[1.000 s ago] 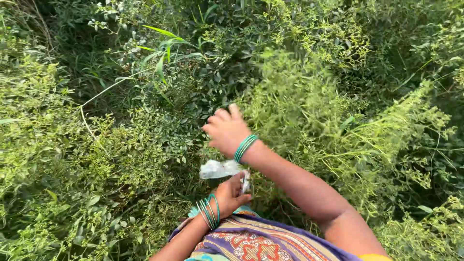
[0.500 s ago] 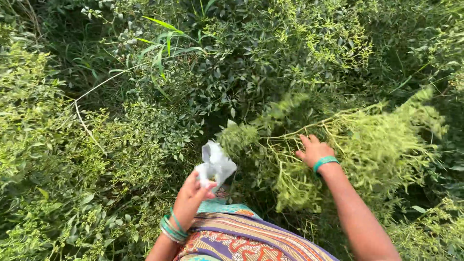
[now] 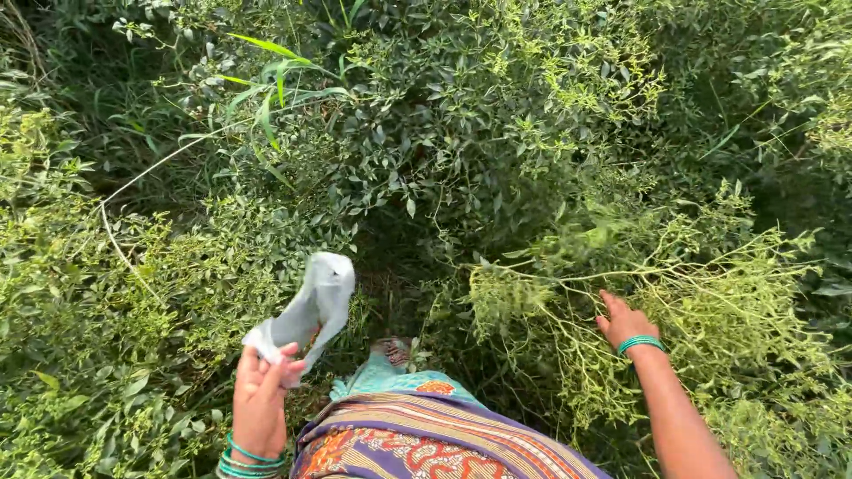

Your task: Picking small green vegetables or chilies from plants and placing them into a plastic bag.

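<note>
Both hands are working low in dense greenery: the left hand, seen from its back with green bangles at the wrist, is pinching the gathered neck of a small pale plastic bag between thumb and fingers, and the bag is standing up from the grip, its upper end drooping over a little. What the bag is holding cannot be told, since its mouth is bunched shut in the grip and its skin is not showing anything through. Out to the right, well apart, the right hand is reaching forward with fingers spread and loosely curled, pressing into a pale, yellow-green feathery branch that is bending across the darker foliage; whether the fingers are closing on a stem is hidden by the twigs. A green bangle is sitting on that wrist. Between the two arms, a striped, patterned cloth garment in purple, orange and teal is filling the lower middle. Around everything, a dark-leaved shrub is crowding the upper middle, with long grass blades arching at the upper left.
</note>
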